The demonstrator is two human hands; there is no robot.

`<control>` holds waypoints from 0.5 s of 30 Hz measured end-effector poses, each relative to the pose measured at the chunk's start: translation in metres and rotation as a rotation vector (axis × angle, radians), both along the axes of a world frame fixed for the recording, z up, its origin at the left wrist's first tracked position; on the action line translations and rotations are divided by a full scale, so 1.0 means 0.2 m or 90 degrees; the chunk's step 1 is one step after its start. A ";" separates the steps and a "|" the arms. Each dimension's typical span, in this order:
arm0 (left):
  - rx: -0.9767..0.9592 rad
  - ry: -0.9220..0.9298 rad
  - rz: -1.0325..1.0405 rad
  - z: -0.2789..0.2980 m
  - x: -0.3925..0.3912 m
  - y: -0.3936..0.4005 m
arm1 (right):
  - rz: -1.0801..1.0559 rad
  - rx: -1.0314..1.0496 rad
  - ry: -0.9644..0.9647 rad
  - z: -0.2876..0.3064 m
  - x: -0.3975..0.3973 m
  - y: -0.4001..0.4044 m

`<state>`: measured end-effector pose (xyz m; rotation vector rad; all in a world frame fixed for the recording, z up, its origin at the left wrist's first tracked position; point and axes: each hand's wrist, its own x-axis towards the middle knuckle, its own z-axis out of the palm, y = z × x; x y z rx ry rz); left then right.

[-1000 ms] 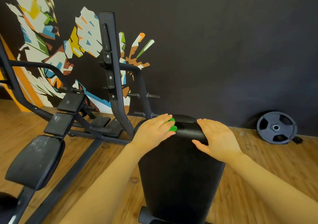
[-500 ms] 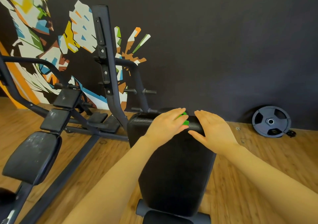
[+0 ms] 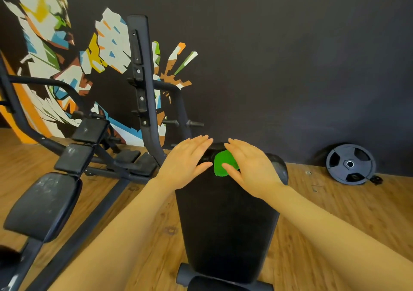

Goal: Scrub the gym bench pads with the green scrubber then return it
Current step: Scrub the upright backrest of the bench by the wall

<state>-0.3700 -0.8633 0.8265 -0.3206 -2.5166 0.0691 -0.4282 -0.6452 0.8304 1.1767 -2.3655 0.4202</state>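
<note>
Now the fuzzy green scrubber (image 3: pixel 223 163) is lying on the black padded bench backrest (image 3: pixel 225 223), between flat left hand (image 3: pixel 186 163) and right hand (image 3: pixel 252 168), whose extended thumb is touching it.

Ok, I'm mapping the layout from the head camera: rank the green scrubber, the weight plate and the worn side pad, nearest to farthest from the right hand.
From the right hand:
1. Green scrubber, touching its thumb side, on the bench pad.
2. Weight plate, off to the right, leaning against the wall.
3. Worn side pad, far left, beyond the left hand.
</note>
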 end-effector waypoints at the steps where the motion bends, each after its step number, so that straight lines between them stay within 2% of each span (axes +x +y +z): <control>1: 0.000 0.008 0.008 0.00 0.02 -0.02 | 0.013 0.006 0.001 0.00 0.01 -0.05; 4: -0.008 0.025 0.026 -0.01 0.09 -0.07 | 0.013 0.079 0.008 -0.03 0.00 -0.14; 7: -0.034 0.044 0.034 -0.03 0.12 -0.09 | -0.010 0.141 0.071 -0.07 -0.04 -0.15; 15: -0.069 0.040 0.004 -0.04 0.04 -0.01 | -0.007 0.101 0.179 -0.11 -0.11 0.08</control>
